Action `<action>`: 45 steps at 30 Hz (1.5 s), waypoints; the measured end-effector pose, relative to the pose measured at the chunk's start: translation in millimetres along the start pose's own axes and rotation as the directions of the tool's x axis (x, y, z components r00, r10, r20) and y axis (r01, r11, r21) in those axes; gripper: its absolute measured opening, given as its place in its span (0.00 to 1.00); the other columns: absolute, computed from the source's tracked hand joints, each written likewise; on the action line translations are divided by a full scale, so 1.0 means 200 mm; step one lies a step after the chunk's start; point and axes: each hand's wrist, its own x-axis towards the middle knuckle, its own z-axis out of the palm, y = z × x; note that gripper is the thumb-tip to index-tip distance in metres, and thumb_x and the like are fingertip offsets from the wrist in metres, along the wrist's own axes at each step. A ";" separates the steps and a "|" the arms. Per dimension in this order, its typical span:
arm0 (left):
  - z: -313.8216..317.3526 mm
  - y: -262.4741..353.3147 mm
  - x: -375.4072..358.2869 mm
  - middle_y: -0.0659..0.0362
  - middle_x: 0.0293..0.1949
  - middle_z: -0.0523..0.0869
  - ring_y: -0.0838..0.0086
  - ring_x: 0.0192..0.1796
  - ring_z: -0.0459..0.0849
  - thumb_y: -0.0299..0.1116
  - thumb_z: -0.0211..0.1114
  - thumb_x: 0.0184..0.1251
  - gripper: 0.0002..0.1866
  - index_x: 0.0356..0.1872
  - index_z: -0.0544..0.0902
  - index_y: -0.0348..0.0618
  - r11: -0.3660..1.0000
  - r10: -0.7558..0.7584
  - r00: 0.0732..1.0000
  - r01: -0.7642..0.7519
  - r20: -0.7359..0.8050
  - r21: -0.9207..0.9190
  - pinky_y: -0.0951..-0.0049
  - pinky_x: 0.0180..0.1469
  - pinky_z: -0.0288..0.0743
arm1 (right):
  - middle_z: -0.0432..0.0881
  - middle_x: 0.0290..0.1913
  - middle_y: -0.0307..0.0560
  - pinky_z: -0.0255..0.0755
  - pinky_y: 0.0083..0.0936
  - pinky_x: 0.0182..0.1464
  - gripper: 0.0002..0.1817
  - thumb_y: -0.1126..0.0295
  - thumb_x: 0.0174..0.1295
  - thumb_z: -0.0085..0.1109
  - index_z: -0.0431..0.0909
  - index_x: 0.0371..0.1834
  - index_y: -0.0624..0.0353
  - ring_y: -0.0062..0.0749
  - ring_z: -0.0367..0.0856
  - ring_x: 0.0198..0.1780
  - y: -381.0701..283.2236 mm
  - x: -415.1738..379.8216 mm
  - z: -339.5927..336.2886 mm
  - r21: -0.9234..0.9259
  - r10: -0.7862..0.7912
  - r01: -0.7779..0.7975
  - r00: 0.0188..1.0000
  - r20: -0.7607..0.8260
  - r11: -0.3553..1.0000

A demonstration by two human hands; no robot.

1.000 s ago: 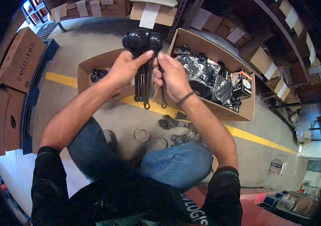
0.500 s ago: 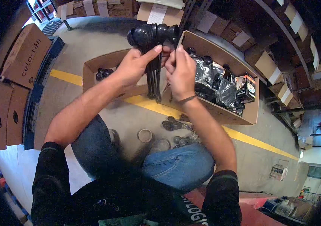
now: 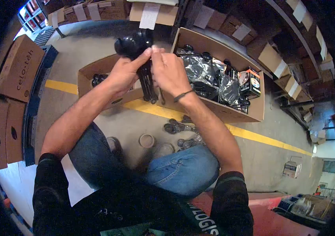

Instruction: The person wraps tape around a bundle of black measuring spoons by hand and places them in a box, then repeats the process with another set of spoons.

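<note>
A bundle of black long-handled scoops hangs in front of me, round heads up and handles pointing down. My left hand is closed around the bundle just below the heads. My right hand is closed too, its thumb and fingertips pressed against the bundle beside my left thumb. Its fingers hide part of the handles and whatever small part they pinch. On the floor below lie more scoops, some black and some in clear wrapping.
A large cardboard box holds black-wrapped packs and a small printed carton. Left of it stands a smaller open box with black scoops inside. A tape roll lies by my legs. Shelves with cartons line the right.
Both hands and the bundle have shifted left in view as the whole scene moved slightly. My right hand has come closer to my left thumb, over the bundle.
</note>
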 end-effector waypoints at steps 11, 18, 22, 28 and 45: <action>-0.07 0.01 0.06 0.48 0.64 0.81 0.59 0.66 0.80 0.44 0.59 0.79 0.22 0.61 0.77 0.36 0.998 0.001 1.000 0.001 -0.024 0.057 0.58 0.65 0.76 | 0.86 0.44 0.68 0.78 0.45 0.53 0.26 0.44 0.64 0.62 0.87 0.43 0.59 0.63 0.85 0.52 1.08 0.21 -0.58 -0.634 0.335 -0.480 0.877 -0.344 0.606; -0.01 0.07 0.02 0.51 0.57 0.85 0.63 0.59 0.85 0.43 0.57 0.80 0.19 0.57 0.79 0.37 0.998 -0.033 0.981 0.041 0.192 -0.038 0.62 0.66 0.78 | 0.86 0.50 0.58 0.77 0.47 0.55 0.20 0.55 0.60 0.70 0.87 0.44 0.61 0.55 0.85 0.49 1.28 0.05 -0.64 -0.719 0.006 -0.235 0.952 -0.305 0.654; 0.01 0.05 -0.01 0.49 0.58 0.85 0.61 0.60 0.85 0.44 0.57 0.80 0.18 0.56 0.78 0.39 0.999 -0.035 0.959 0.036 0.280 0.001 0.64 0.62 0.79 | 0.85 0.51 0.55 0.78 0.40 0.53 0.11 0.65 0.65 0.67 0.85 0.41 0.62 0.49 0.85 0.49 0.67 0.03 -0.54 -0.533 -0.440 0.210 0.827 -0.350 0.820; 0.05 -0.04 -0.01 0.58 0.54 0.86 0.74 0.57 0.84 0.40 0.58 0.80 0.19 0.63 0.78 0.38 0.924 0.188 0.960 -0.245 0.207 0.293 0.70 0.62 0.76 | 0.89 0.43 0.56 0.77 0.30 0.51 0.12 0.67 0.63 0.69 0.86 0.38 0.69 0.43 0.88 0.44 0.01 -0.11 -0.15 -0.005 -0.304 0.328 0.871 -0.386 0.945; 0.03 0.21 -0.05 0.51 0.51 0.88 0.66 0.56 0.86 0.34 0.63 0.76 0.16 0.58 0.78 0.36 0.963 0.174 0.981 -0.151 0.089 -0.223 0.63 0.62 0.81 | 0.83 0.49 0.44 0.77 0.21 0.50 0.23 0.56 0.73 0.61 0.78 0.55 0.69 0.21 0.82 0.49 -0.13 -0.13 -0.13 0.336 0.041 -0.208 0.896 0.442 0.918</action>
